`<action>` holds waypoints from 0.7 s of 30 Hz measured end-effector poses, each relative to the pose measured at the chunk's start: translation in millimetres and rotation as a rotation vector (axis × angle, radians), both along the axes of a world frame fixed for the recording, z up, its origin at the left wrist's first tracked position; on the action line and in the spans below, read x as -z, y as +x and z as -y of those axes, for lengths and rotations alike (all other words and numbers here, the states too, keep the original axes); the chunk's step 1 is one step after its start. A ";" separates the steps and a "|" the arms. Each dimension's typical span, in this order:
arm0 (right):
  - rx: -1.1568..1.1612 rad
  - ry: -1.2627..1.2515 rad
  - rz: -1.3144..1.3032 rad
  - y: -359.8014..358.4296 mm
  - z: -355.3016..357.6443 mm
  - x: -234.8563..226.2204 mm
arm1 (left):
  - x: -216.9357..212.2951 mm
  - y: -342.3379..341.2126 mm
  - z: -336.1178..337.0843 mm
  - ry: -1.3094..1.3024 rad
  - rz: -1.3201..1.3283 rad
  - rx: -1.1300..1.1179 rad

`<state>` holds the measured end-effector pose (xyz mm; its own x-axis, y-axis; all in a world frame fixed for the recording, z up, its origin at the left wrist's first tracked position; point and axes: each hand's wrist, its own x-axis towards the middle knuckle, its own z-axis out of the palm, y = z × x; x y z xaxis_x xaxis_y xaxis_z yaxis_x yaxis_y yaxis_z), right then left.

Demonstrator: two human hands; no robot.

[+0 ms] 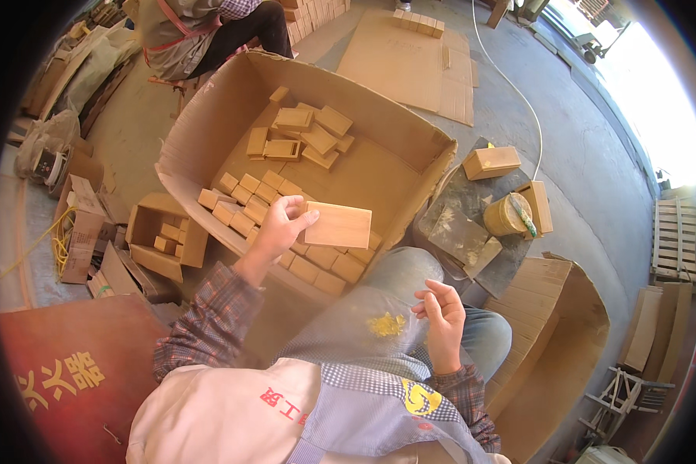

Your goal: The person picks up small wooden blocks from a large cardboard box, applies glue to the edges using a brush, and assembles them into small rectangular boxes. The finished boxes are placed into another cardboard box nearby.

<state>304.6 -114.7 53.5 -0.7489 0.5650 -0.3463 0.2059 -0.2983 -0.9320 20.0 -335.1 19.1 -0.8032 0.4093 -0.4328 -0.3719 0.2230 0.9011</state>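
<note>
Between the thumb and fingers of my left hand (pixel 277 232) is a smooth, light-brown rectangular wooden block (pixel 339 226), one broad face turned up. It hangs above the near part of a large open cardboard box (pixel 390 127). Similar wooden pieces stand in close rows (pixel 243 199) along that box's near side, while a loose heap of them (pixel 317 138) lies farther back; one there shows a recess. Over my knee, my right hand (pixel 444 321) is raised with its fingers loosely bent and apart, and I see nothing in it.
Right of the box, a low dark stand (pixel 460 232) bears a round tin (pixel 506 216) with a green-handled tool and two wooden pieces (pixel 493 162). An open carton (pixel 557 340) stands at my right, a smaller one (pixel 143 240) at left. Another person (pixel 201 39) sits beyond.
</note>
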 end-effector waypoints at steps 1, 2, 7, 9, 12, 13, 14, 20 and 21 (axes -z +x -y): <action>-0.005 0.055 0.009 -5.2 -0.5 3.3 | 6.4 -3.1 -0.9 -0.009 0.021 -0.010; -0.012 0.113 0.006 -10.4 -1.1 7.4 | 12.6 -6.0 -2.7 -0.032 0.035 -0.009; -0.068 0.510 0.032 -32.9 -5.3 28.9 | 36.1 -28.6 -12.9 -0.128 0.104 0.009; -0.094 0.662 0.069 -38.4 -7.5 32.5 | 40.9 -36.2 -16.5 -0.121 0.099 0.035; -0.169 0.781 0.079 -48.7 -11.9 28.2 | 39.0 -41.3 -22.2 -0.096 0.160 0.053; -0.179 0.837 0.001 -55.4 -12.5 25.2 | 35.5 -41.1 -24.1 -0.078 0.190 0.050; -0.229 0.932 0.032 -62.8 -13.4 21.2 | 31.2 -38.7 -26.9 -0.066 0.186 0.045; -0.606 1.163 -0.026 -129.5 3.7 7.4 | -0.7 -10.1 -47.4 0.040 0.103 0.057; -0.712 1.190 -0.071 -136.1 5.0 6.8 | -6.1 -5.5 -48.0 0.057 0.076 0.066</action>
